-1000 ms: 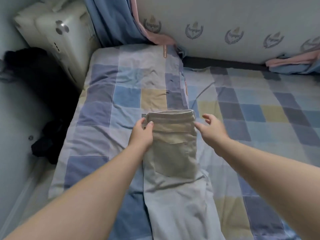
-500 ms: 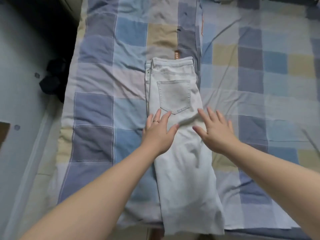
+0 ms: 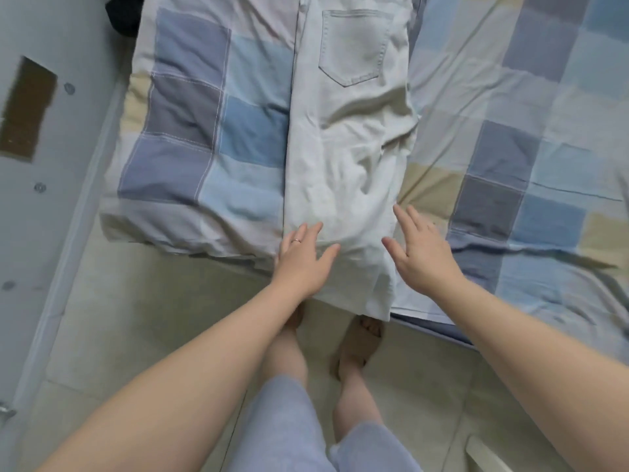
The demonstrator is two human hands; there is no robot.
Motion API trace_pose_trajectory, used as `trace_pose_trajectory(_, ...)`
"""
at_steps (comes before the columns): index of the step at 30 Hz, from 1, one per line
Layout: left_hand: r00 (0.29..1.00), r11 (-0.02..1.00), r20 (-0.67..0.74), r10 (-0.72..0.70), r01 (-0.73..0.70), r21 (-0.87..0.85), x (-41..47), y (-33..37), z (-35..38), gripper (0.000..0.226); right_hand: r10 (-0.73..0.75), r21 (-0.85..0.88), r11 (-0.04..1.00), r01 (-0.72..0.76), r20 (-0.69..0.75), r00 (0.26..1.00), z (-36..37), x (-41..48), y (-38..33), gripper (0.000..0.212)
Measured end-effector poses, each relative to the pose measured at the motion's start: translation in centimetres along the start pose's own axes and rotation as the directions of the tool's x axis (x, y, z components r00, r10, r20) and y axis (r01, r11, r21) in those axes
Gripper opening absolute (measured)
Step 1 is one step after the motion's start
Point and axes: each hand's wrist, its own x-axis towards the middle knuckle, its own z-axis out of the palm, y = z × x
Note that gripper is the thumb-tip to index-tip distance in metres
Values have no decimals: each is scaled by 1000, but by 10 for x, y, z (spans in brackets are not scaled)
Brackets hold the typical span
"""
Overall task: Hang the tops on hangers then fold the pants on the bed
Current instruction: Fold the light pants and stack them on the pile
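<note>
Pale light-blue pants [image 3: 343, 158] lie lengthwise on the checked bedspread [image 3: 190, 131], back pocket up, with the leg ends hanging over the bed's near edge. Wrinkles run across the fabric below the pocket. My left hand [image 3: 304, 258] lies flat with straight fingers on the left side of the legs near the edge; a ring shows on one finger. My right hand [image 3: 417, 252] is spread flat at the right side of the legs, its fingers touching the pants' edge and the bedspread. The waistband is cut off by the top of the frame.
The bed's near edge [image 3: 211, 253] runs across the middle of the view; pale tiled floor [image 3: 129, 321] and my bare legs and feet lie below it. A grey wall panel [image 3: 37, 172] with screws stands at the left. A dark object [image 3: 122, 15] sits at the top left.
Both hands have slid from the waistband down the pants' length to the leg ends at the bed's edge, staying flat. The view has tilted down, showing the floor and my feet.
</note>
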Motion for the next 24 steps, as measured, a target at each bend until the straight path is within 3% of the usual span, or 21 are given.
trace_pose_trajectory(8, 960, 935, -2, -280, 273, -225, -51, -63, 68, 71, 110, 287, 947, -146, 137, 984, 77, -55, 47, 58)
trace_pose_trajectory(14, 939, 915, -55, -341, 318, -249, -19, -110, 89, 82, 251, 396, 866, -305, 185, 950, 134, -28, 70, 61)
trace_pose_trajectory(16, 945, 922, -89, -315, 283, -264, -4, -121, 97, 75, 246, 384, 881, -276, 127, 961, 148, -16, 72, 58)
trace_pose_trajectory(20, 959, 934, -133, -251, 204, -292, 21, -132, 112, 32, 224, 356, 920, -165, -133, 965, 168, 4, 67, 39)
trace_pose_trajectory(24, 954, 919, -143, -264, 204, -338, 26, -136, 117, 26, 251, 439, 885, -156, -169, 953, 175, 12, 54, 25)
